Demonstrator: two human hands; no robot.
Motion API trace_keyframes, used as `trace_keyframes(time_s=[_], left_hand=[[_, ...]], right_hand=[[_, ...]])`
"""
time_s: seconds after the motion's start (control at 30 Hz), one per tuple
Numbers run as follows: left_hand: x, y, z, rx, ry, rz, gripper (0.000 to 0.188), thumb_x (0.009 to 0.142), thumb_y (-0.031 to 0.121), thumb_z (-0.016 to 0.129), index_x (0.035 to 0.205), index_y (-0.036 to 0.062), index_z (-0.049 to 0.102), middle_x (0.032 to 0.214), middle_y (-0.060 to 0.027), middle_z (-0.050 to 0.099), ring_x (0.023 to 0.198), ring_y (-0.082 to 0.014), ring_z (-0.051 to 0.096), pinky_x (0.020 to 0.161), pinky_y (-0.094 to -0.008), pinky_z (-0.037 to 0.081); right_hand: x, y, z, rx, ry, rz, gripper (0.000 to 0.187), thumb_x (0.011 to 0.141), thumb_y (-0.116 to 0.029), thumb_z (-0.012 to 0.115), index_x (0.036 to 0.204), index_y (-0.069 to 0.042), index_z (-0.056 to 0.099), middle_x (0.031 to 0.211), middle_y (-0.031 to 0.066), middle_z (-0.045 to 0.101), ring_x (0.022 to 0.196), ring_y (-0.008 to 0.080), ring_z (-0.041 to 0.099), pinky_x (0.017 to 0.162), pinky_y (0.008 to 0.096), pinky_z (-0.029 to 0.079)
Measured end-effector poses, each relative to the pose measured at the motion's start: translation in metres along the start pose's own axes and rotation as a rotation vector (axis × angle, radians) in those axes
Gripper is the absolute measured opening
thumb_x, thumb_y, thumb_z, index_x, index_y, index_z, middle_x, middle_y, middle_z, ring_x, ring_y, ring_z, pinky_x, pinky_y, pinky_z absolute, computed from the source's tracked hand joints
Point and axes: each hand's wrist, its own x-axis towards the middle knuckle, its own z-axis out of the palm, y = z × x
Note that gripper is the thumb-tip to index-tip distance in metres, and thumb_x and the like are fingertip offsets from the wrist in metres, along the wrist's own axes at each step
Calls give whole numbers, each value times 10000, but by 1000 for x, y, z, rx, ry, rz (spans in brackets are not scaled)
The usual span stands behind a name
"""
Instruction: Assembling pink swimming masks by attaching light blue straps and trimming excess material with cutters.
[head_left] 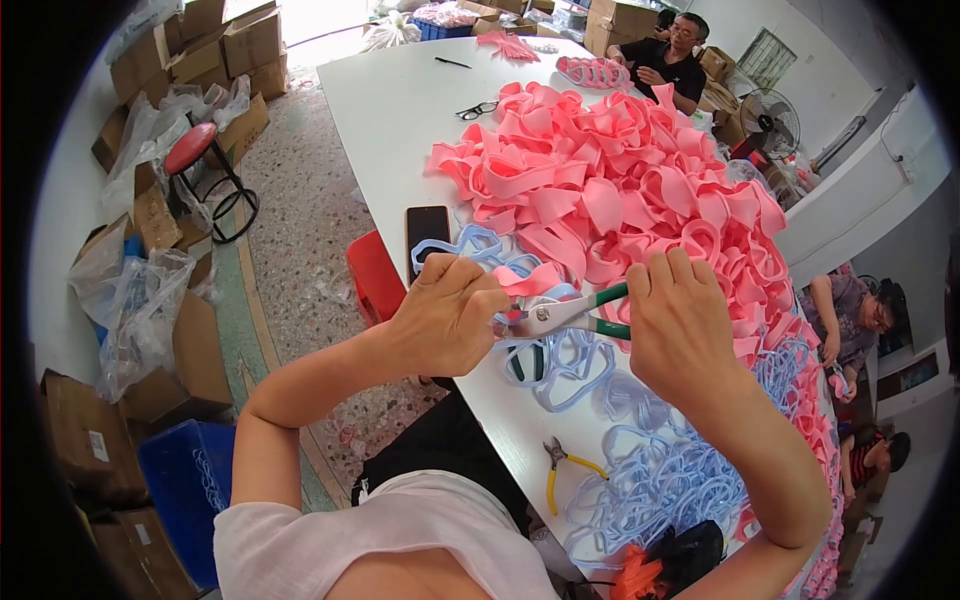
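My right hand (685, 320) is wrapped round the green handles of a pair of pliers (548, 319), held level above the table. Their metal jaws reach left to the fingers of my left hand (445, 312). That hand is closed on a soft pink strap piece (530, 280) with a pale blue part against it; my fingers partly hide where the jaws meet it. Beneath lie pale blue rubbery loops (575, 375). Beyond my hands rises a large heap of pink straps (600, 180). Near my right forearm spreads a tangle of pale blue loops (660, 490).
On the white table (375, 120) lie yellow-handled pliers (567, 470), a phone (428, 232), eyeglasses (477, 111) and a pen (453, 62). A red stool (375, 275) stands at its left edge. Cartons (190, 350) and a blue bin (180, 490) line the left. Co-workers sit at the far and right sides.
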Motion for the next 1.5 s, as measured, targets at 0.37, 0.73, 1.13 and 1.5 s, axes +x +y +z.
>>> trace_keyframes(time_s=[0.37, 0.73, 1.13, 1.5], left_hand=[[-21, 4, -6, -220, 225, -396, 248, 870, 57, 650, 1100, -6, 583, 895, -108, 553, 693, -233, 543, 581, -324, 446], [-16, 6, -3, -224, 265, -345, 144, 864, 31, 656, 997, -18, 633, 762, -107, 533, 575, -228, 519, 501, -319, 419], [-9, 5, -9, -260, 227, -326, 126, 870, 28, 643, 990, -10, 638, 752, -96, 527, 582, -218, 515, 510, -322, 423], [-14, -20, -13, -484, 50, -167, 165, 883, 61, 626, 1011, -32, 675, 813, -105, 581, 679, -206, 563, 592, -309, 452]], right_hand=[[-6, 9, 17, 168, -101, -4, 130, 695, -95, 589, 796, -20, 559, 754, 122, 581, 753, 273, 583, 647, 367, 453], [-15, 12, 17, 241, -62, 40, 266, 725, -104, 612, 960, 12, 570, 918, 159, 552, 906, 307, 540, 753, 397, 430], [-13, 8, 23, 335, -242, 62, 171, 735, -104, 597, 874, -9, 565, 830, 137, 584, 817, 291, 572, 719, 387, 443], [-14, 24, 12, 36, 125, -162, 214, 725, -88, 578, 925, -16, 558, 869, 99, 544, 881, 252, 527, 771, 350, 396]])
